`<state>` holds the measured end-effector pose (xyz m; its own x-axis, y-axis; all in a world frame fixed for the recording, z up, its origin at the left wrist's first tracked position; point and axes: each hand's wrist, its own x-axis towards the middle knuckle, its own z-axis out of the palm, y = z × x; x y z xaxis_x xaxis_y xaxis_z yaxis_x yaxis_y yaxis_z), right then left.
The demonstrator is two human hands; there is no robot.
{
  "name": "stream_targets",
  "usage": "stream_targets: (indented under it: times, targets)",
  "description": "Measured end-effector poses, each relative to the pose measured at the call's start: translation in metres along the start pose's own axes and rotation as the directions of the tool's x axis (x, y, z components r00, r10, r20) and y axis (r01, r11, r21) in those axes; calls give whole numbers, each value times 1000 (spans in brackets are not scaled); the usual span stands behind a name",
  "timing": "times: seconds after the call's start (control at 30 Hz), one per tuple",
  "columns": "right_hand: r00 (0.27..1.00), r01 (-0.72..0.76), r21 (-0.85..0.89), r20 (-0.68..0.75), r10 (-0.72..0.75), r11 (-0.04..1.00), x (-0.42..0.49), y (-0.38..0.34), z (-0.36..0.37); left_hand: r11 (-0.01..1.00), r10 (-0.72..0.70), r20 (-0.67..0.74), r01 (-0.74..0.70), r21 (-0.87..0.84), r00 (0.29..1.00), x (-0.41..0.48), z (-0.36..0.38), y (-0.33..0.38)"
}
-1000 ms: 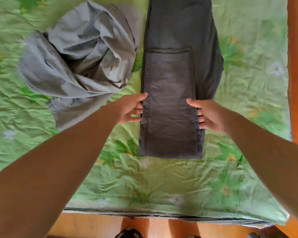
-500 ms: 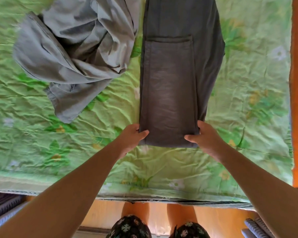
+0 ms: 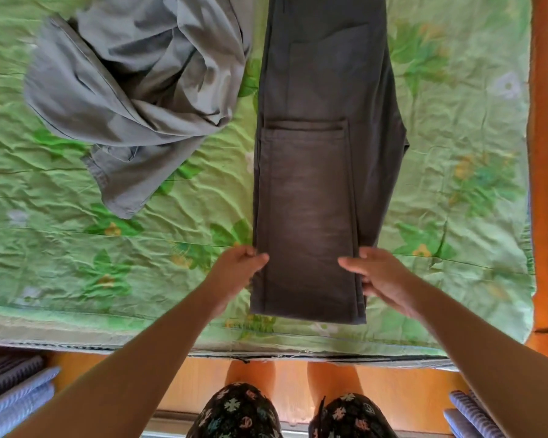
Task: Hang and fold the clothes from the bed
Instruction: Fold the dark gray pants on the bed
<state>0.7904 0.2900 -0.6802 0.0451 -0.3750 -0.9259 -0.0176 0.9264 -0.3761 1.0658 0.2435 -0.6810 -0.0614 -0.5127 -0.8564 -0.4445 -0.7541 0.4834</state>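
Head view, reading outward from the person; all places are given from the dark trousers (image 3: 307, 200).

Nearest, below the trousers' near end, are the person's knees in patterned shorts (image 3: 238, 412). Beyond them runs the front edge of the bed (image 3: 171, 279) with its green flowered sheet.

The trousers lie flat on the bed, doubled into a narrow strip. Their long axis runs straight away from the person, and the near end lies just inside the bed's front edge.

The left hand (image 3: 239, 273) holds the strip's left edge and the right hand (image 3: 383, 276) its right edge. They sit level with each other, a little beyond the near end. On each hand the thumb lies on top of the cloth and the fingers (image 3: 350, 263) curl round the edge, so both hands grip the trousers. How far the fingers reach underneath is hidden.

Both hands are about equally near, with the unfolded length lying beyond them. Judged from this, the next fold would carry the near end away from the person, along the long axis.

Farther on, a hem marks where the upper layer ends. The lower layer continues out of the top of the view.

A crumpled grey garment (image 3: 133, 90) lies to the left of the trousers' far half, close beside them and not yet folded.
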Motion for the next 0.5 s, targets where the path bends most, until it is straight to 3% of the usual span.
stream_targets:
  times: [0.13, 0.2, 0.27, 0.4, 0.5]
  targets:
    - [984, 166, 101, -89, -157, 981, 28, -62, 0, 968, 122, -110, -143, -207, 986, 46, -7, 60]
    - [960, 230, 96, -183, -210, 968, 46, -87, 1, 952, 188, -155, -219, -213, 970, 67, -9, 87]
    - [931, 274, 23, -258, -259, 962, 64, -100, 0, 946, 253, -159, -278, -164, 954, 80, -8, 105]
    - [871, 354, -141, -311, -381, 925, 62, -122, -1, 889, 458, -157, -449, 93, 875, 84, -8, 131]
    - [794, 472, -189, -333, -509, 861, 58, -161, -10, 850, 525, -238, -517, 98, 817, 92, -20, 170]
